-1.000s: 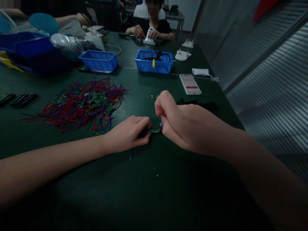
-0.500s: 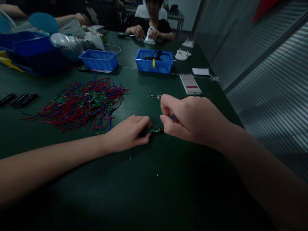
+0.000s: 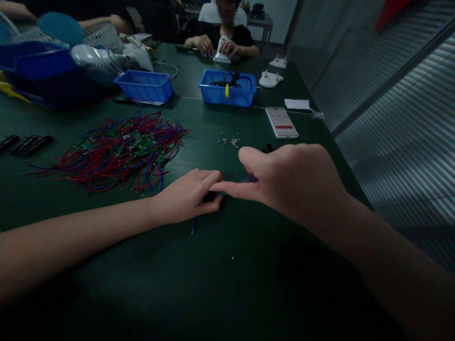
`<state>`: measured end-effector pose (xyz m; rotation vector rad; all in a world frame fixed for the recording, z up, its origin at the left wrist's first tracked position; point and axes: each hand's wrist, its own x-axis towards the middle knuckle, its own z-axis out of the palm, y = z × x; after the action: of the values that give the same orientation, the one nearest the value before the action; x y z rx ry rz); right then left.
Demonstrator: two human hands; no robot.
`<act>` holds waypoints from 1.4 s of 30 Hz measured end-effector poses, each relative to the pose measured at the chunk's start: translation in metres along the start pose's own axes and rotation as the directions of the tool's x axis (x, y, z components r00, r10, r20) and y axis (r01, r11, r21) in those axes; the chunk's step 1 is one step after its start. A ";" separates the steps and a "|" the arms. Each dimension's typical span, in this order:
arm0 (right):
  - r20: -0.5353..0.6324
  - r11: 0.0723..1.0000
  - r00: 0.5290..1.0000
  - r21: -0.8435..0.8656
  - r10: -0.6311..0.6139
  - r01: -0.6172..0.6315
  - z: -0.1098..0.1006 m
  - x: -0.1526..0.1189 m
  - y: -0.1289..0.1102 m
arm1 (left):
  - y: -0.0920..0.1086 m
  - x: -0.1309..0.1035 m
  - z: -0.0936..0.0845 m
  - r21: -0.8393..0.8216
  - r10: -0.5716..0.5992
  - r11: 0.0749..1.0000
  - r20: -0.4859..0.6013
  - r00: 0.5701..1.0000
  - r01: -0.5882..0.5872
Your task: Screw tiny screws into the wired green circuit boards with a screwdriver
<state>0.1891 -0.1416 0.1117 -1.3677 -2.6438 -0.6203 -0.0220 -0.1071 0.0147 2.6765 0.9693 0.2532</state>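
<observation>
Head view: two bare hands come together low over the dark green counter (image 3: 213, 289).
Right hand (image 3: 298, 175): its thumb has just stretched left to the left hand's fingertips; the index finger curls above a dark purple object (image 3: 250, 179), and whether the grip presses on that I cannot tell.
Left hand (image 3: 194, 194): unmoved, its grip pinching the narrow green circuit board (image 3: 221, 193), a blue wire (image 3: 193, 226) trailing on the near side.
Circuit board: between the hands, now nearly covered; both hands seem to work on it, the left one probably steadying.
Tangled heap of red-and-blue-wired green boards (image 3: 128, 147): far left, untouched.
</observation>
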 end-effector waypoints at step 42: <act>0.055 0.996 0.996 0.059 -0.077 0.074 -0.004 0.002 0.005 | -0.001 -0.001 0.003 0.017 0.024 1.000 -0.029 0.999 -0.024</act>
<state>0.1913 -0.1394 0.1171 -1.2944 -2.7467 -0.5168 -0.0229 -0.1073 0.0116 2.7080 0.9522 0.2921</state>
